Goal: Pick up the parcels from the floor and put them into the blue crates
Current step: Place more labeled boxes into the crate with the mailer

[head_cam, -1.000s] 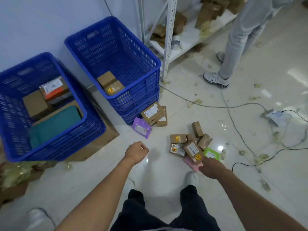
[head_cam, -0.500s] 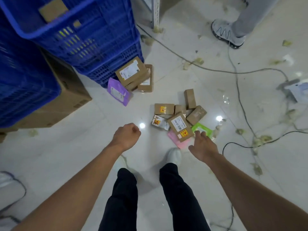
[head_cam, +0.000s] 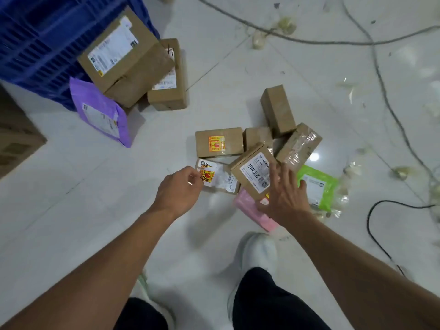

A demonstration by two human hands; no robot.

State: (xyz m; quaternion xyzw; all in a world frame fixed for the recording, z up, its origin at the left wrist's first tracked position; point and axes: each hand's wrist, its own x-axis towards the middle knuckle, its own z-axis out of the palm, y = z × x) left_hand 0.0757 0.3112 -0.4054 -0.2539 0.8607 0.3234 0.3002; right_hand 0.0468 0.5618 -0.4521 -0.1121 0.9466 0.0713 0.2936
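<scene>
Through the head camera I watch both bare arms reach down to a heap of parcels in the middle of the white tiled floor [head_cam: 83, 210]. The right hand [head_cam: 283, 196] is open, fingers straight and spread, over the near end of the labelled box [head_cam: 252, 172], a brown one with a white printed label. One finger stretches toward the green bag [head_cam: 319, 184] just beside it. That box lies tilted on the pink bag [head_cam: 250, 210], which pokes out toward the white shoe [head_cam: 257, 251]. The left hand [head_cam: 178, 191] has its fingers curled, the tips at the near left corner of the flat parcel [head_cam: 221, 179], which has a white label and a red-and-yellow sticker. I cannot tell whether they pinch it or only touch it. Behind these lie the sticker box [head_cam: 219, 142], the small box [head_cam: 258, 138], the taped box [head_cam: 300, 145] and the tall box [head_cam: 277, 109], all crowded together and touching. Toward the far left corner of the floor stands the blue crate [head_cam: 35, 44], of which I see only the wall. The big box [head_cam: 119, 53] leans on it, the second box [head_cam: 169, 75] sits against that one, and the purple bag [head_cam: 102, 113] lies just in front. A cardboard carton [head_cam: 16, 136] sits at the left edge. A grey cable [head_cam: 309, 40] crosses the far side among scraps of film [head_cam: 285, 22], and a black cable [head_cam: 371, 222] curls along the right edge.
</scene>
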